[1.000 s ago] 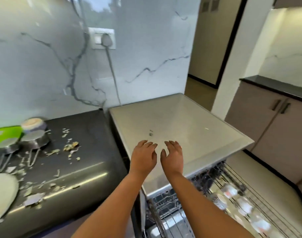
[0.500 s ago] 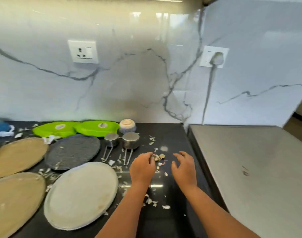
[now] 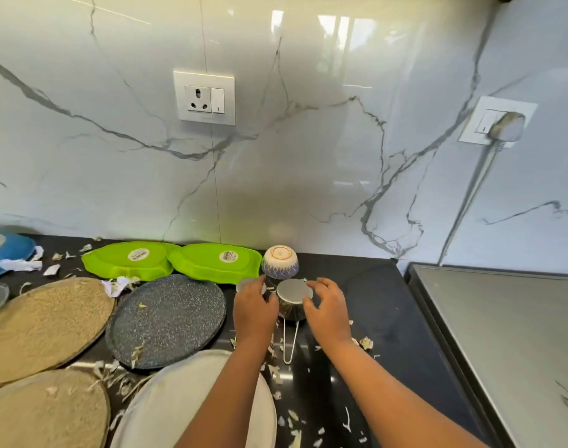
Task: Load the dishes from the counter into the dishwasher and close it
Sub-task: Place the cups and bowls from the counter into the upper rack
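Two upturned steel measuring cups stand on the black counter (image 3: 376,321). My left hand (image 3: 255,313) lies over the smaller cup (image 3: 243,285), fingers curled down on it and hiding most of it. My right hand (image 3: 327,308) curls round the right side of the larger cup (image 3: 292,294), thumb at its front; its wire handle (image 3: 289,345) points toward me. Just behind the cups sits an upturned blue-patterned bowl (image 3: 280,261). The dishwasher's grey top (image 3: 502,334) is at the right; its racks are out of view.
Left of the cups lie two green plates (image 3: 130,260), a dark speckled plate (image 3: 166,321), two tan plates (image 3: 43,321), a white plate (image 3: 166,409) and a blue plate (image 3: 4,253). Scraps of peel litter the counter. The marble wall with sockets stands close behind.
The view swung left from the dishwasher top to the counter. Both hands moved forward from the scattered peel onto the two steel cups.
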